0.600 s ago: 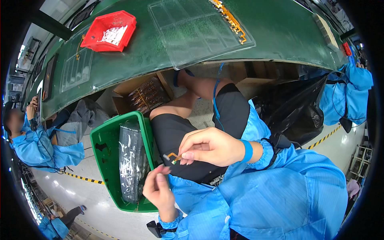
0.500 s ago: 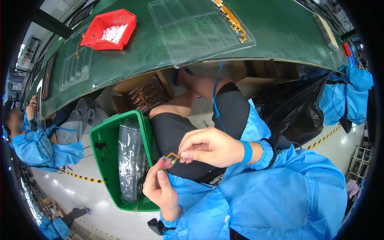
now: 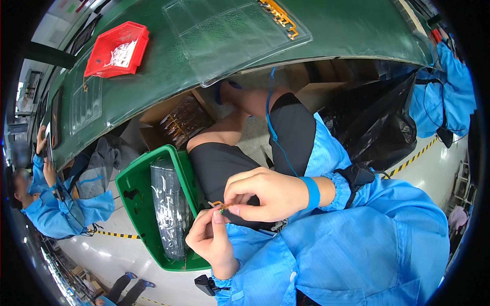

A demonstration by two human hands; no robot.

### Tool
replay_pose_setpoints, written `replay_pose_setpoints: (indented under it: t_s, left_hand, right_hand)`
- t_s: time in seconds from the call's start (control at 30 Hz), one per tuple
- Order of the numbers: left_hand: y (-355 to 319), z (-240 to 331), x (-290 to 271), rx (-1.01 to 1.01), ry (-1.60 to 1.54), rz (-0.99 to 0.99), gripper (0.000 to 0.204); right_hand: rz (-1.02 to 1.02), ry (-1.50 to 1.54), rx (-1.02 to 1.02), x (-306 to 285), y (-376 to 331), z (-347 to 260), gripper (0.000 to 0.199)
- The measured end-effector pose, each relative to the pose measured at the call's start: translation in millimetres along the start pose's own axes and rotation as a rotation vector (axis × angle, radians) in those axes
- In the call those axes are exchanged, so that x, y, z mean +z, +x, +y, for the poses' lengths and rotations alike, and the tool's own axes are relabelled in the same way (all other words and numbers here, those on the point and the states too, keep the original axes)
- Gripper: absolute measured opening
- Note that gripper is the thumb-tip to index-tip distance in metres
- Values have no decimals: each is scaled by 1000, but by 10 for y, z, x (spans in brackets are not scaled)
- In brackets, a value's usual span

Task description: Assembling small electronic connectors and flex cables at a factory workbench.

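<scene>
A big dark green worktop curves across the far side. On its far left sits a red bin, and a clear plastic tray lies in the middle. Brown cardboard boxes stand under the worktop, with a black plastic bag to the right. The floor is shiny and pale, with yellow and black striped tape.
</scene>
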State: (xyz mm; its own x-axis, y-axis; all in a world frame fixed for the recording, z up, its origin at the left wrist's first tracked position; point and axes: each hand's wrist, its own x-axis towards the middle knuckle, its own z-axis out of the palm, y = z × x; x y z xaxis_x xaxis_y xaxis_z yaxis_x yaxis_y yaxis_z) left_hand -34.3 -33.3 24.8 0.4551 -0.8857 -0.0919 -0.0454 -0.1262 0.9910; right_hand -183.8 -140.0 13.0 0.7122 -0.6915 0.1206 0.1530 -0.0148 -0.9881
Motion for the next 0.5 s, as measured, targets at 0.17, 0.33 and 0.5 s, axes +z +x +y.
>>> replay_pose_setpoints:
  t_s: [0.17, 0.33, 0.5]
  left_hand:
    - [36, -32, 44, 159, 167, -22, 12]
    - [56, -31, 42, 328, 371, -47, 11]
    - [42, -17, 36, 348, 402, -64, 11]
  right_hand:
    - [-101, -104, 37, -19, 18, 6, 13]
    - [-89, -171, -38, -19, 14, 46, 12]
    - [-76, -153, -19, -4, 25, -14, 16]
